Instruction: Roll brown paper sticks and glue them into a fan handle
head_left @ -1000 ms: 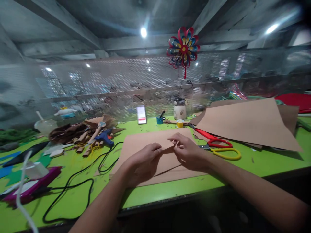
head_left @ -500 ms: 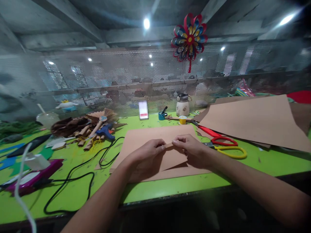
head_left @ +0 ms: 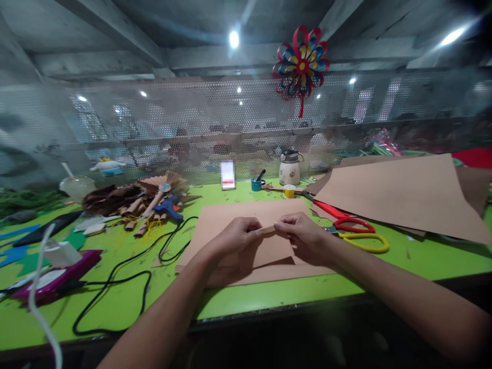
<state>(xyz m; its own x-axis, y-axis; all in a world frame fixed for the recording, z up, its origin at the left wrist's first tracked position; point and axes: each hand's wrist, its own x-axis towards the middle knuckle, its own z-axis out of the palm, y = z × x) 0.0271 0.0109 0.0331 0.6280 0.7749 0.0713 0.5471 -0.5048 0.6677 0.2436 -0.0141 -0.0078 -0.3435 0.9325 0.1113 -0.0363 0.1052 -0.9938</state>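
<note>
A brown paper sheet (head_left: 230, 215) lies flat on the green table (head_left: 269, 294) in front of me. A smaller brown paper piece (head_left: 269, 246) rests on top of it, its far edge lifted. My left hand (head_left: 234, 237) and my right hand (head_left: 302, 236) both pinch that raised edge, fingertips nearly touching at the middle. Both hands are closed on the paper piece.
Red and yellow scissors (head_left: 353, 230) lie right of my hands. Large brown sheets (head_left: 400, 195) cover the right side. A blue glue gun (head_left: 166, 209), its black cord (head_left: 126, 277) and paper rolls sit left. A jar (head_left: 289, 169), small tape rolls and a mesh screen stand behind.
My hands came closer together on the paper edge and lifted it slightly. The view shifted a little; nothing else on the table moved.
</note>
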